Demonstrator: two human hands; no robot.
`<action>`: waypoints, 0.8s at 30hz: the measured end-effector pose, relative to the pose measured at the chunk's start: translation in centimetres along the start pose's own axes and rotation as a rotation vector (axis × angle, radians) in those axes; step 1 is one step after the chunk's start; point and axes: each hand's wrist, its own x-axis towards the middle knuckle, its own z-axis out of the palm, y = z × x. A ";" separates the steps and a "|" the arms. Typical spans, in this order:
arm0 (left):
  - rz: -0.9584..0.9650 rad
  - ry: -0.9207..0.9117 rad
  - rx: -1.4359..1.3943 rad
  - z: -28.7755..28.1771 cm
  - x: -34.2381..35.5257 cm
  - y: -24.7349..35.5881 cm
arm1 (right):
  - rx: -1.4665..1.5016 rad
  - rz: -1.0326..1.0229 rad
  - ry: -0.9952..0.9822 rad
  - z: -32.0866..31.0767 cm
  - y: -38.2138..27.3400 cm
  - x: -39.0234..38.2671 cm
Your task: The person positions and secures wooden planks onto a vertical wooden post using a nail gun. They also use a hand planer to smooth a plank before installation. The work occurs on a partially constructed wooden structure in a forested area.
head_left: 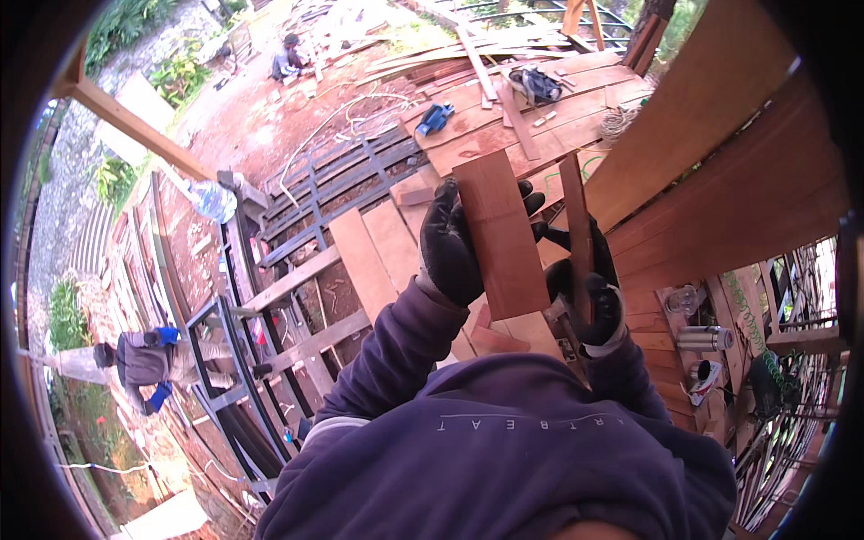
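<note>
Both my hands wear black gloves and are raised in front of my chest. My left hand (452,247) is closed round a short, flat reddish-brown wooden board (504,238), its broad face turned up toward me; a few fingertips show past its far side. In my right hand (601,301) is a second, narrower-looking wooden board (579,234), seen nearly edge-on, with the fingers wrapped round its lower part. The two boards are apart, side by side. Below them lie loose wood offcuts (499,339) on the planks.
A plank deck (576,103) ahead holds a blue power tool (436,118), a dark bag (536,85) and wood strips. Open black metal framing (310,184) lies left. Tall planks (720,180) rise at right, near a steel flask (705,338). A person in blue gloves (148,369) is far left; another crouches (288,59) far off.
</note>
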 end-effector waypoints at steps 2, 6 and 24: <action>0.040 0.076 0.009 -2.1 -1.7 1.9 | -0.019 0.080 0.007 0.8 1.6 0.3; -0.057 0.389 0.457 -9.0 -5.4 7.9 | -0.003 0.243 0.022 1.8 6.8 3.1; 0.188 0.772 0.457 -22.8 -21.0 27.0 | -0.514 1.027 0.405 0.9 32.8 9.2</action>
